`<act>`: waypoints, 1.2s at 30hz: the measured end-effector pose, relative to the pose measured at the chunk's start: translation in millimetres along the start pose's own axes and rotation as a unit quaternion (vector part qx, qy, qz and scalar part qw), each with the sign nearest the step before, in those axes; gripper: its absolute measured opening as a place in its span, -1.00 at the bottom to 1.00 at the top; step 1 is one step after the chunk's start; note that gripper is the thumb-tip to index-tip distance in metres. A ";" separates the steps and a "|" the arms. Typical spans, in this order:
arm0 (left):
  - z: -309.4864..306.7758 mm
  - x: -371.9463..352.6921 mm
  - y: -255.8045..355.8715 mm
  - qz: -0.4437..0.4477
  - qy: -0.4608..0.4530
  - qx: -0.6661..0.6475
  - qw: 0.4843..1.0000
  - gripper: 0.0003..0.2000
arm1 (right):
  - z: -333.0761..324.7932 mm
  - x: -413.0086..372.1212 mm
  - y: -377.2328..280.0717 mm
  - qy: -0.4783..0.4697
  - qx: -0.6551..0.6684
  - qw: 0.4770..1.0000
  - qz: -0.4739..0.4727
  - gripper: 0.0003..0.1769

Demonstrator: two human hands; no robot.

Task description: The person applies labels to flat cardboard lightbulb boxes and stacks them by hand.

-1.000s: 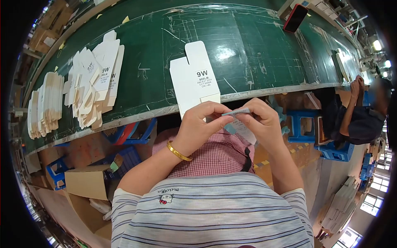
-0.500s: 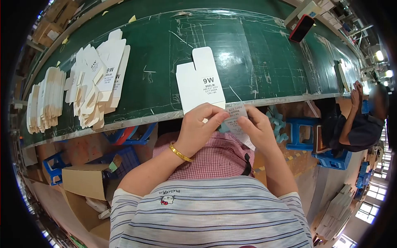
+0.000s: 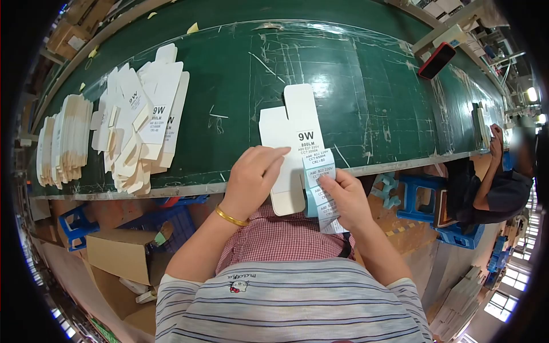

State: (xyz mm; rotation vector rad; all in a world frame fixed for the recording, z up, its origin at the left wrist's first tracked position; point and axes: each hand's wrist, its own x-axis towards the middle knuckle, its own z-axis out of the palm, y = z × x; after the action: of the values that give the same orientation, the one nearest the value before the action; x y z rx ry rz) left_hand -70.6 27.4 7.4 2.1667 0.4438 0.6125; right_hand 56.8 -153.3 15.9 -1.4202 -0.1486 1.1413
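A flat white folding carton point(image 3: 281, 186) printed "9W 800LM" lies over the table's front edge, its lower flap hanging past it. My left hand point(image 3: 251, 178) is at the carton's left side, index finger stretched across its face, holding nothing that I can see. My right hand point(image 3: 350, 197) pinches a strip of printed sticker labels point(image 3: 323, 191) on pale blue backing. The strip's top label lies against or just above the printing on the carton's right side; contact is hard to tell. The lower strip curls down near my lap.
Several loose flat cartons point(image 3: 166, 100) lie piled at the left, beside a neater stack point(image 3: 68, 140). A red-edged phone point(image 3: 437, 60) rests at the back right. Blue stools point(image 3: 420, 196) stand below the table. Another person point(image 3: 500, 180) sits at the far right. An open cardboard box point(image 3: 117, 254) is at lower left.
My right hand has brought the label strip up over the carton's right side. My left hand has shifted left, fingers now straighter. The carton appears lower, with its bottom flap in view.
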 end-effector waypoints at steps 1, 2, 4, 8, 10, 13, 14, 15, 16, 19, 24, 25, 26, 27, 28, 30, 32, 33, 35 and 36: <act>2.4 -0.6 -3.6 0.016 -0.006 0.019 1.000 -0.74 | 2.5 3.4 1.5 0.006 0.028 1.000 0.014 -0.72; 4.9 -1.2 -5.9 0.033 -0.012 0.037 0.999 -0.73 | 2.8 7.9 3.8 0.012 0.029 0.999 0.028 -0.71; 5.4 0.1 -6.6 0.061 -0.043 0.065 0.995 -0.69 | 4.2 13.9 5.1 0.027 0.033 0.998 0.054 -0.72; 8.7 0.8 -10.1 0.088 -0.074 0.092 0.989 -0.66 | 6.4 16.6 -0.6 0.058 0.020 0.993 0.097 -0.73; 8.2 2.6 -9.7 0.091 -0.085 0.094 0.988 -0.65 | 7.4 17.6 -0.7 0.070 0.028 0.992 0.103 -0.73; 8.0 4.6 -9.4 0.091 -0.084 0.093 0.988 -0.64 | 9.0 20.3 -1.8 0.081 0.022 0.991 0.107 -0.73; 8.0 4.7 -9.3 0.090 -0.082 0.092 0.988 -0.63 | 9.6 20.8 -2.4 0.084 0.018 0.991 0.108 -0.73; 8.1 4.9 -8.7 0.085 -0.080 0.091 0.989 -0.63 | 10.6 20.9 -4.3 0.084 0.017 0.990 0.109 -0.74; 8.3 5.2 -7.8 0.080 -0.079 0.090 0.990 -0.63 | 11.8 20.6 -6.5 0.084 0.016 0.990 0.109 -0.74; 10.5 5.7 -8.8 0.074 -0.080 0.090 0.990 -0.63 | 11.2 22.3 -6.1 0.082 0.006 0.990 0.112 -0.74; 12.1 8.0 -8.3 0.069 -0.081 0.095 0.990 -0.62 | 8.6 24.0 -1.9 0.086 -0.001 0.990 0.109 -0.74; 12.0 7.9 -8.0 0.069 -0.080 0.094 0.990 -0.62 | 8.5 23.9 -2.9 0.086 -0.011 0.990 0.106 -0.74; 10.4 7.5 -7.9 0.057 -0.079 0.077 0.992 -0.63 | 8.5 23.1 -4.0 0.087 -0.021 0.990 0.105 -0.74; 7.3 6.8 -8.1 0.045 -0.078 0.060 0.994 -0.64 | 9.3 21.6 -6.3 0.081 -0.034 0.992 0.094 -0.74; 4.4 6.4 -7.4 0.032 -0.076 0.043 0.996 -0.65 | 10.8 19.7 -9.5 0.075 -0.048 0.993 0.083 -0.74; -2.3 5.2 0.0 -0.117 -0.070 -0.095 0.986 -0.69 | 10.4 17.0 -10.7 0.060 -0.088 0.993 0.046 -0.74; -5.3 3.7 0.1 -0.242 -0.077 -0.238 0.938 -0.75 | 8.5 13.1 -8.9 0.038 -0.140 0.989 -0.005 -0.76; -4.4 4.4 2.2 -0.283 -0.078 -0.297 0.908 -0.76 | 8.1 12.0 -7.6 0.034 -0.158 0.986 -0.035 -0.76; -2.4 8.7 10.7 -0.359 -0.078 -0.410 0.835 -0.78 | 7.5 9.6 -5.1 0.027 -0.192 0.976 -0.095 -0.77; -2.5 8.5 11.0 -0.337 -0.084 -0.398 0.849 -0.80 | 6.6 7.9 -6.7 0.024 -0.207 0.974 -0.092 -0.77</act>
State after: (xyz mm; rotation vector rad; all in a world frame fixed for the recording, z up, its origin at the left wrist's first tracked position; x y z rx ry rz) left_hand -63.9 26.6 19.8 1.1384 0.6637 0.1420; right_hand 59.7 -141.7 18.6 -1.7582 -0.4971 0.9536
